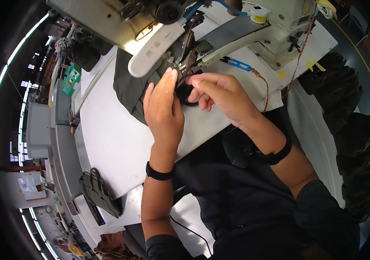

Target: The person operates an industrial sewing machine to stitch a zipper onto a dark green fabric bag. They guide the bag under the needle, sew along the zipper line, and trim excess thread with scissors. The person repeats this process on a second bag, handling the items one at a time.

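Observation:
My left hand [163, 108] lies flat with fingers together on a dark green-grey cloth piece [128, 86], pressing it on the white sewing table [111, 143] just below the needle area of the sewing machine [219, 34]. My right hand [222, 95] pinches a small black strap loop [187, 93] beside the presser foot, its fingers curled around it. Both hands meet under the machine head. A black band sits on each wrist.
Blue-handled snips [237, 64] lie on the table beyond my right hand. A stack of dark cloth pieces [354, 138] stands at the right. Folded dark pieces [98, 193] rest on a ledge at lower left. A white lamp bar [157, 45] hangs over the cloth.

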